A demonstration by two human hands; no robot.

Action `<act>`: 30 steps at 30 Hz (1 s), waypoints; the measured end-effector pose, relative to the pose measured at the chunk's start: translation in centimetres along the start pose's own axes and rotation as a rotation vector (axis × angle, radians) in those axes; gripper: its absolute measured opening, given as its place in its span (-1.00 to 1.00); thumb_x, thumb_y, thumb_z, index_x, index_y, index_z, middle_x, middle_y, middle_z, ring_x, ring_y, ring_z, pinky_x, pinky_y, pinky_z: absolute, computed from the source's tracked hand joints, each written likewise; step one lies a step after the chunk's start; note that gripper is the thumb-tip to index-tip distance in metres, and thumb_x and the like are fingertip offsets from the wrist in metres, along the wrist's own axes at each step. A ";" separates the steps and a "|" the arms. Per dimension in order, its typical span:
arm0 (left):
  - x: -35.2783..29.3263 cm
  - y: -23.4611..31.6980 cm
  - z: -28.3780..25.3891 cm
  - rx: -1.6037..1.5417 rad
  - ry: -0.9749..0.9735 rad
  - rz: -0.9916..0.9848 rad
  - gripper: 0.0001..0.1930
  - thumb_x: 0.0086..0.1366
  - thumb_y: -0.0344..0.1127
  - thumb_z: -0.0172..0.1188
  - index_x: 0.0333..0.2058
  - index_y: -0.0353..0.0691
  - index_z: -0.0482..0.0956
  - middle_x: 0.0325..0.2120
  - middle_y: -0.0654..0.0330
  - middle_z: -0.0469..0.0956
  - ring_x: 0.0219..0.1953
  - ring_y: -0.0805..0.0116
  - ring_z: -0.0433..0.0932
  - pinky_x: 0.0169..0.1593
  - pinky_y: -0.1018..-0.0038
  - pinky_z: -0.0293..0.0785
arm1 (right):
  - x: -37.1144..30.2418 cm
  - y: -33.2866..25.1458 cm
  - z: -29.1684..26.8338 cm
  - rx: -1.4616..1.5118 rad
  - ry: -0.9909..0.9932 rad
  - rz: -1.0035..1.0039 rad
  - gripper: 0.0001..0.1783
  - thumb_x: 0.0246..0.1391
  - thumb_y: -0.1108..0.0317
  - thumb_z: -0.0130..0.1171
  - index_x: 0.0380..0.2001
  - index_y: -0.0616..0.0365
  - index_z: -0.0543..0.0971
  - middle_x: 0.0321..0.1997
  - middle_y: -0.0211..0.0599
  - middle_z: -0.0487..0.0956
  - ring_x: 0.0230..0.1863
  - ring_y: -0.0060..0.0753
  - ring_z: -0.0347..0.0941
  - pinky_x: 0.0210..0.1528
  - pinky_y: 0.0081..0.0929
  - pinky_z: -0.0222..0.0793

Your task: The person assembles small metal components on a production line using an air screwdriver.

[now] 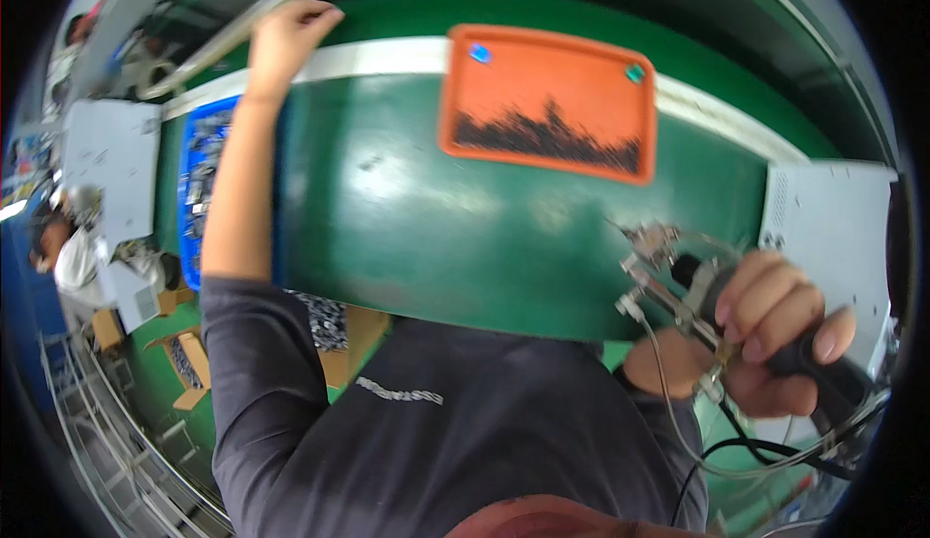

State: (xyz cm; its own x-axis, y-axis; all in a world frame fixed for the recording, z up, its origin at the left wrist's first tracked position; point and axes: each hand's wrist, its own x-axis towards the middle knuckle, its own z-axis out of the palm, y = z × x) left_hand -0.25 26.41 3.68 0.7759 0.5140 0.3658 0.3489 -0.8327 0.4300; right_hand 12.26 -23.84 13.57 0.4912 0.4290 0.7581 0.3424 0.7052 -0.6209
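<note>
My left hand (pixel 289 42) reaches to the far left of the green workbench, over its pale edge strip. Its fingertips are pressed together, and whatever they may pinch is too small to make out. My right hand (pixel 780 330), on the near right, is wrapped around a black-handled tool (pixel 683 306) with metal fittings, a thin tip and clear hoses. The tool hangs above the bench's right part, its tip pointing away to the left. Beyond it lies an orange tray (pixel 552 78) holding a spread of tiny dark slender pieces (pixel 542 136).
A blue bin (pixel 191 238) of small metal parts stands on the left, under my left forearm. Small blue (pixel 480 53) and green (pixel 634 74) pieces sit in the orange tray's far corners. Grey boxes (pixel 819 218) flank the bench. Open cartons (pixel 354 339) stand below it. A black cable trails right.
</note>
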 end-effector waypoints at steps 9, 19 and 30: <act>-15.3 23.6 7.2 -0.530 -0.327 0.576 -0.77 0.03 -0.36 0.54 -0.34 -0.29 0.71 -0.25 0.15 0.68 -0.25 0.15 0.65 -0.17 0.30 0.61 | 0.8 -1.4 -1.5 0.059 -0.137 0.181 -0.41 0.34 -0.20 0.14 0.17 0.03 0.48 -0.42 -0.51 0.48 -0.46 -0.54 0.38 -0.33 -0.49 0.28; -15.3 26.3 7.7 -0.726 -0.180 0.547 -0.71 0.00 -0.41 0.51 -0.27 -0.26 0.68 -0.20 0.15 0.66 -0.23 0.15 0.62 -0.17 0.30 0.56 | 0.2 -0.6 0.3 0.125 -0.143 0.158 -0.44 0.29 -0.17 0.23 0.11 0.01 0.49 -0.47 -0.52 0.46 -0.50 -0.56 0.39 -0.39 -0.54 0.31; -11.2 22.7 7.8 -0.370 0.053 0.486 -0.84 0.14 -0.38 0.43 -0.27 -0.16 0.72 -0.09 0.23 0.72 -0.16 0.24 0.63 -0.08 0.29 0.50 | 0.7 -2.5 -0.7 0.001 -0.083 0.049 -0.47 0.28 -0.20 0.22 0.01 0.01 0.51 -0.48 -0.54 0.46 -0.50 -0.54 0.37 -0.36 -0.47 0.28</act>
State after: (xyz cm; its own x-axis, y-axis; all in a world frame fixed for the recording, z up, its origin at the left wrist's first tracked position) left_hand 3.06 0.11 2.90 0.7701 0.1111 0.6282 -0.2512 -0.8523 0.4587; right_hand 12.29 -25.68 15.50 0.4393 0.5084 0.7407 0.3183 0.6829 -0.6575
